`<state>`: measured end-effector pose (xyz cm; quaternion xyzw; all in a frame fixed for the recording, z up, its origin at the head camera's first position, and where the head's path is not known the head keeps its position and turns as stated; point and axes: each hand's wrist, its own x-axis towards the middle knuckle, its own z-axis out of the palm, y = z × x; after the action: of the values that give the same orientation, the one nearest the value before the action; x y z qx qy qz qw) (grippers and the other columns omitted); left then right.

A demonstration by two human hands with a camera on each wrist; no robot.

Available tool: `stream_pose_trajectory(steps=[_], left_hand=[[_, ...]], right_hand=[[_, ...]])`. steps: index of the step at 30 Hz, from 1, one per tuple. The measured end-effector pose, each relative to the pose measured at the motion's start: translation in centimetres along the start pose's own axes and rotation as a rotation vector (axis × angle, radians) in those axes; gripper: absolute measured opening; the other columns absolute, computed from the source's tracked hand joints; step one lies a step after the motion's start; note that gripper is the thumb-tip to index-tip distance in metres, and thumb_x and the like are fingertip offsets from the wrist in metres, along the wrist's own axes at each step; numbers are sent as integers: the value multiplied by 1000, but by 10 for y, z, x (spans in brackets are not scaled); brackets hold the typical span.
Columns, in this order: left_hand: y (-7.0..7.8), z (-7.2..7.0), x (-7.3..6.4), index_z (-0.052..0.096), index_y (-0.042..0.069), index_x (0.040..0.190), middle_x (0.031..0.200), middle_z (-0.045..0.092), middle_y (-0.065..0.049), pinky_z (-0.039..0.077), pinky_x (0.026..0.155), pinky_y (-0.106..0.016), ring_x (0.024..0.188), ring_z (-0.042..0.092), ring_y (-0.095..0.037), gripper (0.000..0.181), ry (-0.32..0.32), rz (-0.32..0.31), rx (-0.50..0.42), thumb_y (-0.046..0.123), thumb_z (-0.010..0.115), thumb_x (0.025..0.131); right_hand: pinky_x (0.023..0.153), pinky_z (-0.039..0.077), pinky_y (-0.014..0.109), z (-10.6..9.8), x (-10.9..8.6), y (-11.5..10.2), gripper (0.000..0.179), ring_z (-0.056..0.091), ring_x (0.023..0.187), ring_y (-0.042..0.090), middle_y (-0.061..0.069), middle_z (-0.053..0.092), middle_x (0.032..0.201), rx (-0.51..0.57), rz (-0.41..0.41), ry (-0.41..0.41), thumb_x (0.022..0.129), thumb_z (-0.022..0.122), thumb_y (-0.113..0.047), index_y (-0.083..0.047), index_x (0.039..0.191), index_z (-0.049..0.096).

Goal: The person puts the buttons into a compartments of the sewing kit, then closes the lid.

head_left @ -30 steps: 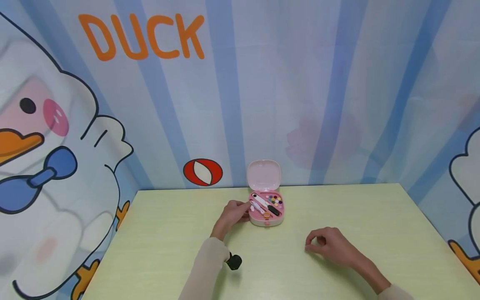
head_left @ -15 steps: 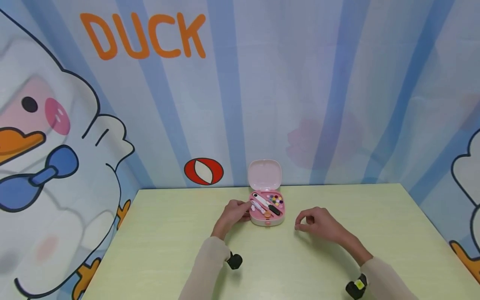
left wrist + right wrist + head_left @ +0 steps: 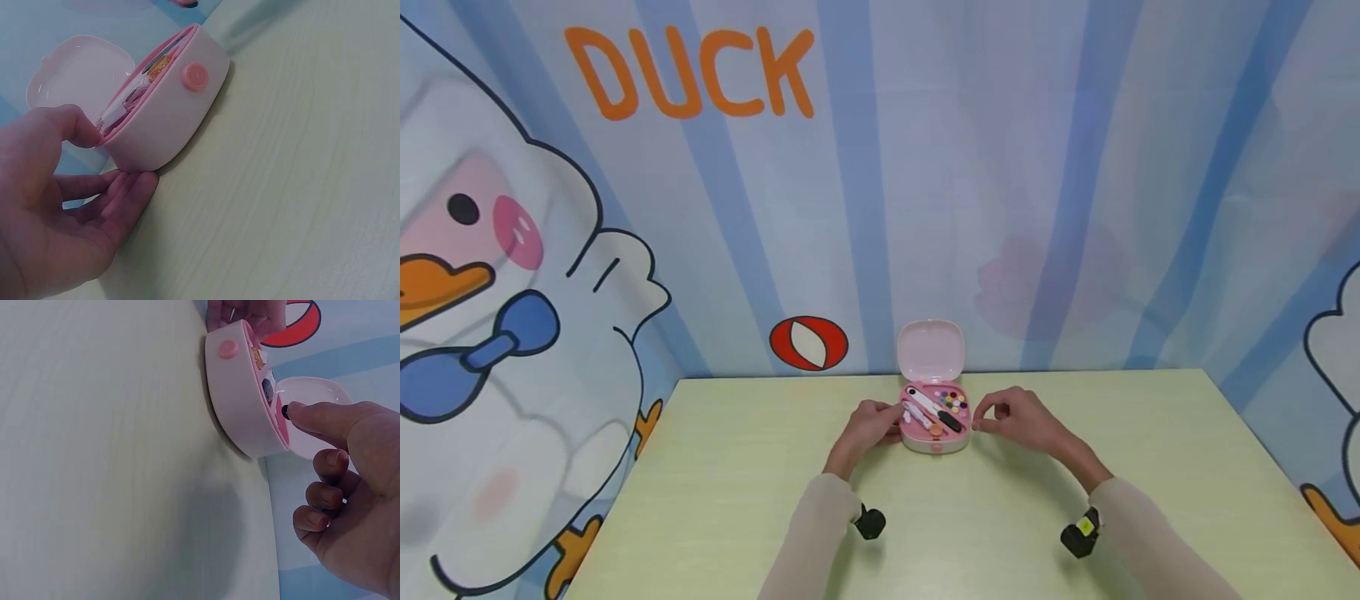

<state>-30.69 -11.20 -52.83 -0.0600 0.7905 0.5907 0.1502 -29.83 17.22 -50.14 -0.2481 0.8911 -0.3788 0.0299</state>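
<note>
A pink and white sewing box (image 3: 935, 447) stands on the table with its lid (image 3: 930, 350) raised. White-and-black scissors (image 3: 934, 408), several coloured buttons (image 3: 953, 400) and other small notions lie inside. My left hand (image 3: 862, 429) grips the box's left side, thumb on the rim and fingers low against the wall, as the left wrist view shows. Beside the right side is my right hand (image 3: 1026, 421), thumb and forefinger together. In the right wrist view a small black round thing (image 3: 285, 412), like a button, shows at the thumb tip, apparently pinched; the forefinger is mostly hidden.
The pale wooden table (image 3: 737, 500) ends at a blue striped backdrop (image 3: 910, 167) with duck drawings, close behind the raised lid. Black wrist cameras (image 3: 870, 523) sit on both sleeves.
My right hand has moved left and away from me, up to the box's right side, with its fingers held in the same pinch. The left hand and the box stay put.
</note>
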Motion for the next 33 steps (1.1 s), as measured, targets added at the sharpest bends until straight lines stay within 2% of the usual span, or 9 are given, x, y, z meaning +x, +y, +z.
stream_pose_trajectory(steps=[7, 11, 15, 24, 33], left_hand=[[0, 1, -1, 61, -7, 130, 107, 69, -12, 61, 84, -30, 90, 69, -19, 49, 5, -8, 3, 34, 62, 103], [0, 2, 1, 59, -6, 132, 107, 68, -12, 61, 84, -29, 90, 69, -19, 50, 14, -24, 8, 35, 63, 103], [1, 1, 0, 60, -7, 130, 107, 68, -12, 61, 84, -30, 91, 69, -19, 48, 9, -9, 0, 33, 62, 104], [1, 1, 0, 64, -8, 125, 101, 70, -12, 61, 83, -31, 88, 70, -18, 45, 3, 16, -6, 31, 63, 102], [0, 0, 0, 57, -7, 132, 106, 68, -12, 61, 84, -30, 90, 69, -19, 53, 16, -6, 6, 36, 64, 102]], right_hand=[[54, 31, 26, 1, 17, 1, 5, 38, 56, 12, -4, 44, 60, 18, 61, 20, 93, 77, -11, -10, 97, 79], [54, 32, 26, 4, 26, 3, 5, 41, 57, 14, -3, 46, 61, 17, 93, 31, 94, 76, -12, -11, 97, 80], [56, 34, 28, 6, 34, 2, 8, 44, 59, 16, -1, 49, 64, 20, 127, 42, 95, 76, -15, -10, 99, 80], [51, 33, 28, 13, 46, 4, 10, 43, 55, 17, 1, 51, 62, 60, 177, 98, 95, 75, -18, -9, 97, 79], [52, 35, 29, 18, 52, 5, 12, 46, 59, 18, 2, 53, 65, 45, 228, 119, 95, 76, -18, -7, 98, 79]])
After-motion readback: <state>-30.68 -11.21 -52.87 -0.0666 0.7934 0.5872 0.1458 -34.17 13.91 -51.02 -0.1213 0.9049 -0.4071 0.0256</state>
